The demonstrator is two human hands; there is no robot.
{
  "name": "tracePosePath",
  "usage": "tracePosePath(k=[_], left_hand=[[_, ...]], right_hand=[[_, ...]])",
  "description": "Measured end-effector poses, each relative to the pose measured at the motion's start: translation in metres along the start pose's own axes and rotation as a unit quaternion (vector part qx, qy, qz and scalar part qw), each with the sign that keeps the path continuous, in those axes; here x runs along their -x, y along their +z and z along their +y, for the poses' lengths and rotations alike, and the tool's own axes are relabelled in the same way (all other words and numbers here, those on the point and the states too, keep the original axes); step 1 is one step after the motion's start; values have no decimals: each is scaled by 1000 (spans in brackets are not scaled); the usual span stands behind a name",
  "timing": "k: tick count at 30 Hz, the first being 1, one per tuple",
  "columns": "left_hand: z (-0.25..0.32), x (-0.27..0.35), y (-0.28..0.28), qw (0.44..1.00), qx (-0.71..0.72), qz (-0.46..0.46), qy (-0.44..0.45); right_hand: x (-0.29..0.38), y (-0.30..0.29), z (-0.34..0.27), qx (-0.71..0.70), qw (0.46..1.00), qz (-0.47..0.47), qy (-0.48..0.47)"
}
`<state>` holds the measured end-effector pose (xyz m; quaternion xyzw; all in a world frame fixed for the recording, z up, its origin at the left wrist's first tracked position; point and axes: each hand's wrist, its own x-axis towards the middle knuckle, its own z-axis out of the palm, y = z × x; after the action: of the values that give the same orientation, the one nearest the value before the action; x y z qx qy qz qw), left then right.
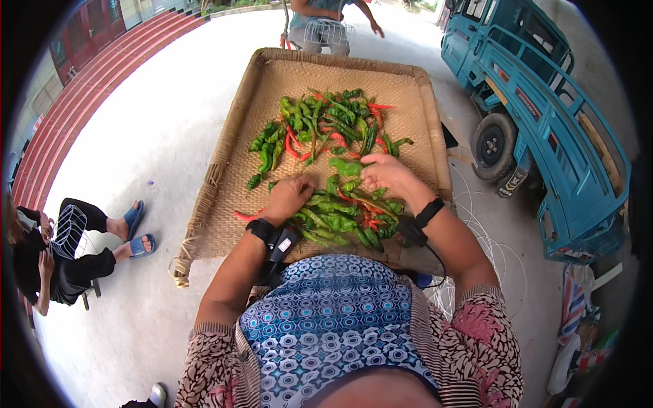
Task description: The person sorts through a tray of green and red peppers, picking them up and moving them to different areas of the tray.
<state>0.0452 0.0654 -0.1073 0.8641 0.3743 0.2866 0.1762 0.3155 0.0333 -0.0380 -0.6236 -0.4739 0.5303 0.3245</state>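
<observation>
A large woven bamboo tray [229,153] lies before me with red and green chili peppers on it. My right hand [386,174] pinches a green chili pepper [345,167] by one end, above the tray's middle. My left hand [292,198] is low at the left edge of the nearer pepper pile [339,219], its fingers curled and their tips partly hidden. Farther off lies a second pile of peppers [326,120], mostly green with some red. A red pepper [247,215] sticks out beside my left wrist. Both wrists wear black straps with small devices.
A blue cargo tricycle [541,107] stands to the right, with loose white wire [490,239] on the ground near it. One seated person [76,255] at left holds a wire basket [70,232]; another person [321,25] is beyond the tray. Red steps [102,66] line the left.
</observation>
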Motion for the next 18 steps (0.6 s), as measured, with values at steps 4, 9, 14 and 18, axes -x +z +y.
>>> tracePosePath(k=[4, 9, 14, 18], left_hand=[[-2, -2, 1, 1000, -16, 11, 7], [0, -2, 0, 1000, -20, 3, 1], [-1, -4, 2, 1000, -12, 0, 9], [-3, -1, 3, 1000, -18, 6, 3]], right_hand=[[5, -30, -15, -259, 962, 80, -16], [0, -55, -27, -340, 929, 108, -99], [-15, -46, -2, 181, 979, -16, -87], [1, 9, -15, 533, 843, 68, -31]])
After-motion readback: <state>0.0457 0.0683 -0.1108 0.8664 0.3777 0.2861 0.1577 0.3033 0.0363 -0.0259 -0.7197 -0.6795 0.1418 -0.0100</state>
